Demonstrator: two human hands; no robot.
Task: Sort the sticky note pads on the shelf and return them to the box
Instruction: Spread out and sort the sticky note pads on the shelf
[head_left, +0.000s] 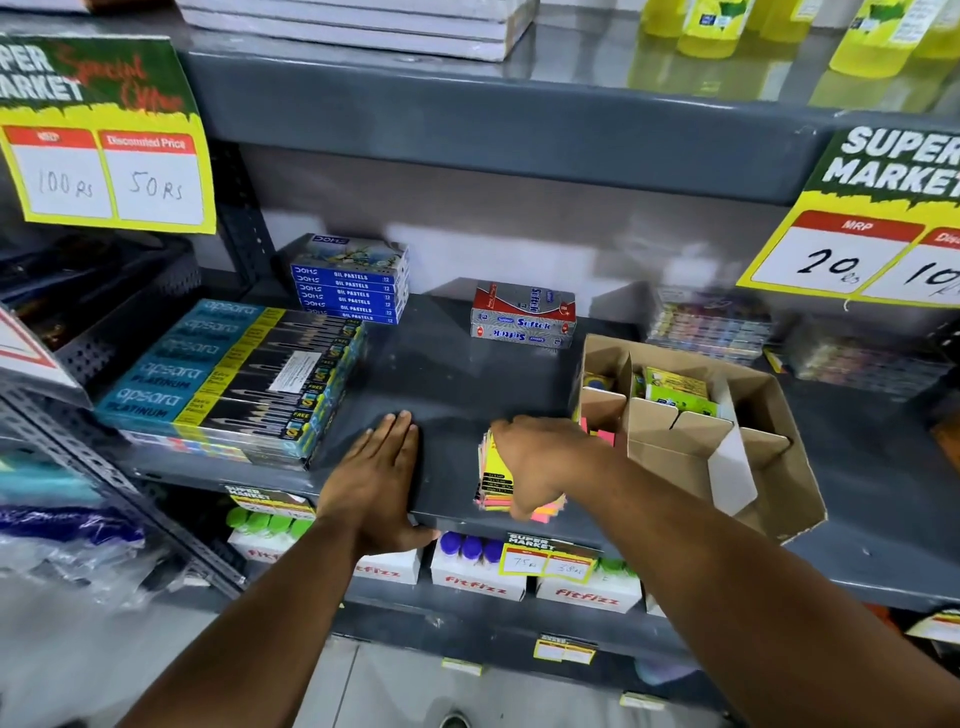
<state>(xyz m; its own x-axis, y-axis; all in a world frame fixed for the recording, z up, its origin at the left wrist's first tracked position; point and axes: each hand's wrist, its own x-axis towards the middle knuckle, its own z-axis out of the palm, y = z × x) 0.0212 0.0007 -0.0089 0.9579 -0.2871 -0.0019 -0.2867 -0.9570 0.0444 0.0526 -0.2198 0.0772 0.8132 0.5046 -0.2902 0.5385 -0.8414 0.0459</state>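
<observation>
Fingers of right hand (535, 457) curl down over a stack of neon yellow, pink & orange sticky note pads (496, 480), clamped on its top & side; pad count unclear. Stack sits on the dark grey metal shelf (447, 374) near its front edge, just left of the brown cardboard divided box (779, 467). Box already holds more pads: one green-yellow bunch (675, 389) in a back compartment, pink ones at the near-left corner. Left hand (379, 478) lies flat, palm down, fingers straight & together, empty, thumb hooked over the shelf lip. Both forearms reach up-forward, right angled in from the right.
</observation>
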